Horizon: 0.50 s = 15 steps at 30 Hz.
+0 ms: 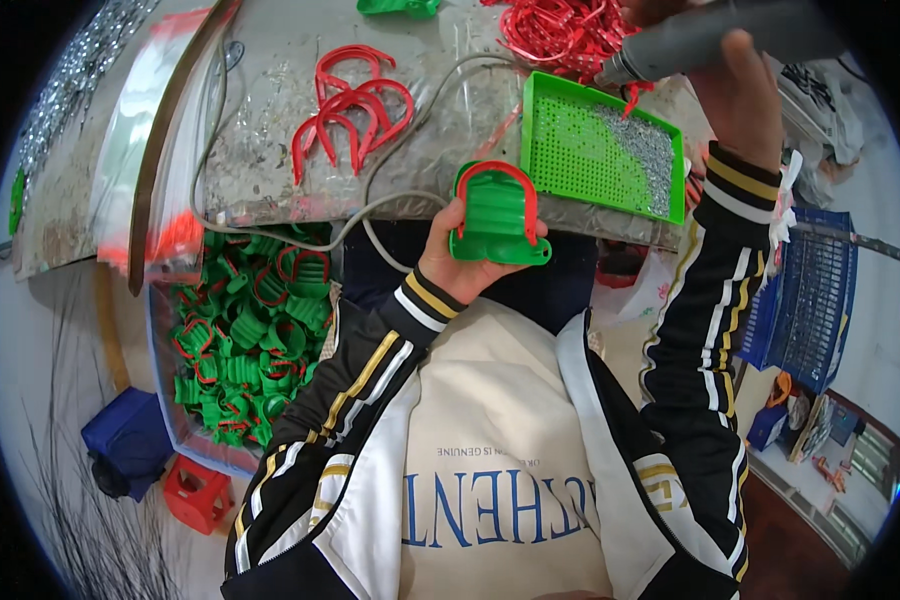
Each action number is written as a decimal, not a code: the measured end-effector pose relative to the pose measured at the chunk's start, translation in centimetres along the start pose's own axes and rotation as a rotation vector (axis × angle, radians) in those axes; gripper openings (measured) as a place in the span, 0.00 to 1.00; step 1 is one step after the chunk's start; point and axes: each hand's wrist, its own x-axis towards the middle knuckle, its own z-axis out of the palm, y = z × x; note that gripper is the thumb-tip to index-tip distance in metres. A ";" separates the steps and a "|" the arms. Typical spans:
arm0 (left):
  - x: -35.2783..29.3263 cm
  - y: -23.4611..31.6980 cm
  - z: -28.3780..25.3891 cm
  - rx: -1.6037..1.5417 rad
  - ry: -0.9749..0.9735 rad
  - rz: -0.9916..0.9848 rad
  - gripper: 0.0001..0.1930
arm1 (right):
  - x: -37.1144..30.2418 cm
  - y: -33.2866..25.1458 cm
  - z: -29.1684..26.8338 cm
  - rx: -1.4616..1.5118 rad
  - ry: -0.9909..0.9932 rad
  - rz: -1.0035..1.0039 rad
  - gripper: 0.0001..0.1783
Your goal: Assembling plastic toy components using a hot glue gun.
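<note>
My left hand [452, 268] grips a ribbed green plastic part [498, 212] from below and the side, in front of the table edge. A red U-shaped strip [498, 170] lies around the top of that part. Up at the right, my right hand [742, 105] is wrapped round a dark grey electric screwdriver [725, 42]; its tip points left, over the far edge of a green basket. Small silver screws [642, 150] are heaped along the right side of this green basket [530, 140]. The far fingers of my right hand are partly hidden by the tool.
Several loose red U-shaped strips [355, 110] lie on the table [270, 185], near a grey cable [205, 150]. Red strips [560, 35] are piled behind the basket. A bin [170, 400] of green-and-red parts stands at the left, beside a red stool [198, 495]. Blue crates [805, 300] are at the right.
</note>
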 end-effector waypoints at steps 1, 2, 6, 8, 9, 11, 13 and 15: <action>0.1 0.0 0.0 -0.007 0.001 -0.007 0.36 | 0.0 -0.6 0.7 0.027 -0.145 -0.023 0.38; 0.2 0.0 0.0 -0.008 -0.018 -0.002 0.36 | -0.1 -0.1 -0.4 -0.021 -0.190 -0.048 0.41; 0.5 -0.1 0.2 -0.009 -0.046 -0.003 0.37 | -1.6 -0.5 -0.4 0.193 -0.283 0.052 0.33; 0.2 -0.2 0.0 -0.014 -0.059 -0.006 0.36 | -1.8 -0.8 -0.1 0.119 -0.257 0.065 0.31; 0.3 -0.2 -0.1 -0.028 -0.049 -0.010 0.36 | -1.8 -1.2 0.0 0.032 -0.228 0.072 0.29; 0.4 -0.4 -0.2 -0.042 -0.030 -0.010 0.36 | -1.8 -1.0 2.6 0.002 -0.025 0.101 0.21; 0.5 -0.3 -0.3 -0.044 -0.036 0.008 0.36 | -2.4 1.0 2.8 -0.021 0.221 -0.001 0.13; 0.8 -0.5 -0.3 -0.055 -0.027 -0.004 0.35 | -3.2 2.6 3.6 -0.041 0.359 -0.052 0.09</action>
